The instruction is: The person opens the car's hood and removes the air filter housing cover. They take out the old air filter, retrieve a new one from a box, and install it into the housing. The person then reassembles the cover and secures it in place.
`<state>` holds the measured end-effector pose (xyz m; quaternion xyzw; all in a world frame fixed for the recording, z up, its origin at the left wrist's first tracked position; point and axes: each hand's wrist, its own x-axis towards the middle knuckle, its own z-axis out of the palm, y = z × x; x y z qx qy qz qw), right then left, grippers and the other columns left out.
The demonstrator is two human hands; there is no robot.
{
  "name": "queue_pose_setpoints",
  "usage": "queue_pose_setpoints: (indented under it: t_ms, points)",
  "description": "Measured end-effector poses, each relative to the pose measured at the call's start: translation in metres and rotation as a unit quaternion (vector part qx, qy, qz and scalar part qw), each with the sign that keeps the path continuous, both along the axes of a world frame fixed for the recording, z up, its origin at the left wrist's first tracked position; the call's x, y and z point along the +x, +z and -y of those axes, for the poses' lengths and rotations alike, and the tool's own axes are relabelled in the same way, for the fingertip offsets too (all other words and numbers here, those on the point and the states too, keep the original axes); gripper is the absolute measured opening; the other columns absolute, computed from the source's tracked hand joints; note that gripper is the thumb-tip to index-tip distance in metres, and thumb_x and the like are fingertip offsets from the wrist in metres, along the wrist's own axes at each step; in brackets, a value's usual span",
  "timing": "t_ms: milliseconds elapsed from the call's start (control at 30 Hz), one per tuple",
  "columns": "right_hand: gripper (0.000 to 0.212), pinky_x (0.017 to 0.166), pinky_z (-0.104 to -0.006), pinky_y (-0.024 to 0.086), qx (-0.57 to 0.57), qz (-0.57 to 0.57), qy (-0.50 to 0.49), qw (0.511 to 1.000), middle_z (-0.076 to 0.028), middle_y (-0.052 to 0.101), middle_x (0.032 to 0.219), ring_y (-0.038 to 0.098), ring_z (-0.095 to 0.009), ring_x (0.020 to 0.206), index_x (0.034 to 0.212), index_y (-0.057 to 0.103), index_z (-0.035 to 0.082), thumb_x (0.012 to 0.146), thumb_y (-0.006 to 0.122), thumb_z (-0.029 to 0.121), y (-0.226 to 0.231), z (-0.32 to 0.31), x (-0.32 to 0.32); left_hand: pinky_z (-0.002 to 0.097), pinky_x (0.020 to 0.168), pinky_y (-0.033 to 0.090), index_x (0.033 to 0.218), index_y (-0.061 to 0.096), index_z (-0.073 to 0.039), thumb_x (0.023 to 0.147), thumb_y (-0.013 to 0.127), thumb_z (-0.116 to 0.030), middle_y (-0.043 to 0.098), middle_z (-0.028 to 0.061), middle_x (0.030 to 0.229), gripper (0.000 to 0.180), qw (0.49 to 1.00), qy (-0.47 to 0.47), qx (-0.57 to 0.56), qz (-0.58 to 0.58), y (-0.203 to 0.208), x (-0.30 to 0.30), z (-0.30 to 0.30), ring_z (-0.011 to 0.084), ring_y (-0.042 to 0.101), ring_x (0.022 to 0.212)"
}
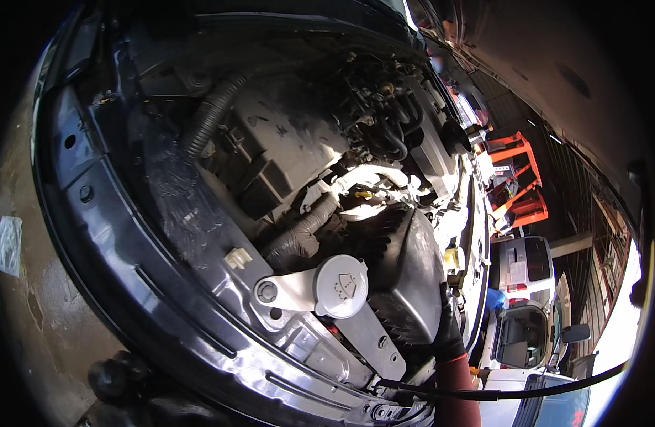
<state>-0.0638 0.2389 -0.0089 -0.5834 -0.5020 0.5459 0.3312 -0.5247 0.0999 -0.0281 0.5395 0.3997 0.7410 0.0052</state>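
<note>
My right arm comes up from the lower edge in a dark red sleeve [455,381]. Its black-covered right hand [451,324] reaches down into the engine bay along the side of a black ribbed plastic housing [413,277]. The fingers are hidden in shadow, so their grip does not show. Left of that housing sits a round grey washer-fluid cap [340,286], beside a metal bracket [288,290] bolted to the body. A wrinkled black wrapped hose [295,240] runs above the cap. No left hand can be made out.
A large black cover [284,135] and a corrugated hose [213,117] fill the bay's middle. The dark fender [128,256] curves along the left. A thin black rod [541,390] crosses the lower right. Beyond stand an orange machine [519,181] and white vehicles [523,263].
</note>
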Motion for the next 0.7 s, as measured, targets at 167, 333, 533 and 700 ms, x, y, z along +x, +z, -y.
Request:
queue_pose_setpoints:
  t_ms: [167,333,533,700]
  points:
    - [0.086,0.121,-0.0426,0.037,0.193,0.259,0.188,0.927,-0.022,0.042,0.158,0.050,-0.031,0.141,0.165,0.015,0.004,0.101,0.068,0.026,0.005,-0.003,0.005,0.0420,0.079,0.052,0.113,0.064,-0.009,0.090,0.072,-0.045,0.063,0.0114,0.101,0.044,0.991,0.008,-0.122,-0.051,0.017,-0.012,-0.013,0.0296,0.064,0.092]
    - [0.028,0.082,-0.0345,0.054,0.234,0.390,-0.073,0.888,-0.015,0.072,0.113,0.070,-0.020,0.096,0.107,0.072,-0.002,0.098,0.073,0.024,0.039,-0.035,-0.013,0.0424,0.082,0.051,0.115,0.064,-0.008,0.090,0.070,-0.043,0.063,0.0125,0.104,0.044,0.978,0.028,-0.192,-0.081,0.038,-0.019,-0.014,0.0301,0.064,0.095]
    - [0.036,0.094,-0.0419,0.055,0.363,0.522,0.202,0.745,-0.023,0.069,0.122,0.069,-0.034,0.115,0.118,0.070,0.001,0.091,0.073,0.025,0.064,-0.138,-0.115,0.0430,0.086,0.050,0.117,0.064,-0.006,0.091,0.068,-0.040,0.063,0.0138,0.108,0.043,0.965,0.052,-0.235,-0.099,0.051,-0.028,-0.007,0.0308,0.063,0.099]
    - [0.050,0.090,-0.0425,0.057,0.188,0.636,0.398,0.634,-0.022,0.074,0.110,0.071,-0.037,0.109,0.125,0.069,0.004,0.078,0.073,0.024,0.030,-0.246,-0.181,0.0435,0.089,0.049,0.119,0.063,-0.005,0.091,0.066,-0.037,0.063,0.0149,0.111,0.043,0.955,0.072,-0.261,-0.123,0.057,-0.029,0.004,0.0314,0.062,0.102]
